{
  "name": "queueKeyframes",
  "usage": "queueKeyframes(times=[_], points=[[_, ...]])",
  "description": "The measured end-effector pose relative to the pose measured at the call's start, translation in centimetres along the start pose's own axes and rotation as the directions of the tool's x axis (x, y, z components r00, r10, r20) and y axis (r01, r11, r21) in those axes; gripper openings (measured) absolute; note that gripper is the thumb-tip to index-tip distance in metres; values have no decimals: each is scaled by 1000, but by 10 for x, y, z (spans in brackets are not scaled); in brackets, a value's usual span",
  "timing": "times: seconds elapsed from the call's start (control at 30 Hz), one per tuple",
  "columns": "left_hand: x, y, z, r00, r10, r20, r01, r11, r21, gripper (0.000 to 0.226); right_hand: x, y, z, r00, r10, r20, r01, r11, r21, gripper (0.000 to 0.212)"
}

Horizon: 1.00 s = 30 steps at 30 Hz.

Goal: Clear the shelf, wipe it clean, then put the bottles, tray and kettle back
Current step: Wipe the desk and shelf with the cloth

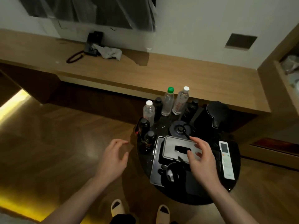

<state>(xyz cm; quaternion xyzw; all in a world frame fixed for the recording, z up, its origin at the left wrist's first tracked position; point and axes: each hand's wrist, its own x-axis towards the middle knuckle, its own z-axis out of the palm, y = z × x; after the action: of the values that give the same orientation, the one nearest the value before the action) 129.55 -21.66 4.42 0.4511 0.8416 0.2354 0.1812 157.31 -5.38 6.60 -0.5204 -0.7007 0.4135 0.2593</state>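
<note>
The long wooden shelf [161,73] runs along the wall, with only a phone and a cloth on it. On a round black table [233,183] in front of me stand clear water bottles [168,102], dark bottles [143,126], a black kettle [216,113] and its round base [178,129]. A grey tray [155,167] lies there with a grey tissue box [176,146] and a black cup [173,173] on it. My right hand [202,159] hovers over the tissue box, fingers spread. My left hand [114,159] hangs in the air left of the table, fingers loosely bent, holding nothing.
A black phone [93,44] with a coiled cord and a crumpled grey cloth [110,52] lie on the shelf at the back left. A white remote [226,159] lies on the table's right side. A wooden cabinet [284,75] stands at right. My slippered feet [139,209] show below.
</note>
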Motion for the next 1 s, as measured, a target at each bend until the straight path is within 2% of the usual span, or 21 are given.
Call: queueKeyframes(times=[0.13,0.3,0.6,0.8,1.0], points=[[11,-34,-73,993,56,-105,-49,996,68,43,12,-78,46,978,-162,129,171,984,-60,50],[26,-89,-140,992,75,-101,-59,986,155,54,24,-156,105,920,-252,299,308,939,-155,59],[61,-174,-220,999,13,-37,-4,970,245,68,54,-245,209,828,-188,528,372,889,-266,71],[112,-208,-252,999,-31,-24,37,956,292,72,110,-278,270,810,-131,571,390,848,-359,74],[194,-235,-278,997,-71,-12,72,947,313,75,197,-301,332,775,-77,627,382,848,-368,78]])
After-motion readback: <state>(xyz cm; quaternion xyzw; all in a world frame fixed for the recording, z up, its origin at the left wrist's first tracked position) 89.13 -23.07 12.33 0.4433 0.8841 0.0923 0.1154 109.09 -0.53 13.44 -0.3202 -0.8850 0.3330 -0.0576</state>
